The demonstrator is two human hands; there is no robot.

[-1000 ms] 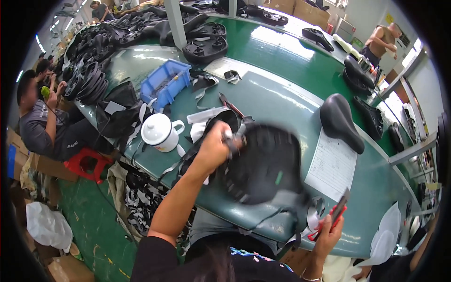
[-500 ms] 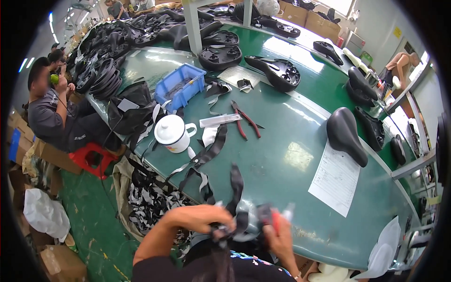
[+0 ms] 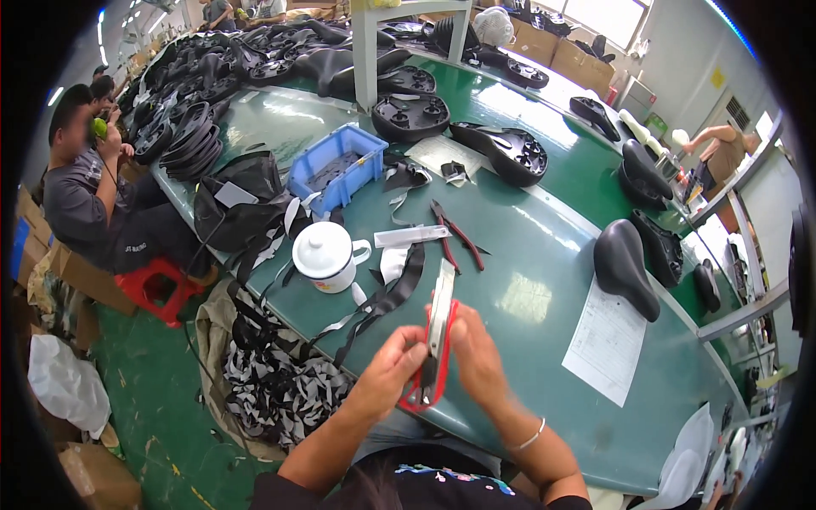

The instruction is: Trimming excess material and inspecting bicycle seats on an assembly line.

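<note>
A red and silver utility knife (image 3: pixel 439 321) stands tilted up over the near edge of the table, its narrow silver end pointing away from me. The thumb and fingers of my left hand (image 3: pixel 389 367) are closed on its left side, by the dark part of the handle. My right hand (image 3: pixel 479 361) grips its right side, with some fingers hidden behind it. Beyond the knife lie red-handled pliers (image 3: pixel 459 238), a clear plastic case (image 3: pixel 412 235) and black fabric strips (image 3: pixel 399 293). A white lidded mug (image 3: pixel 326 259) stands to the left.
Behind the mug are a blue bin (image 3: pixel 340 170) and a black bag (image 3: pixel 238 200). A black bicycle saddle (image 3: pixel 625 268) rests on a paper sheet (image 3: pixel 603 348) at right. A sack of scraps (image 3: pixel 280 382) stands below the table's left edge. A person (image 3: pixel 85 195) sits at left.
Both hands have moved up and away from my body, coming together around the knife, which was in my right hand. The dark strip near my left hand is no longer there.
</note>
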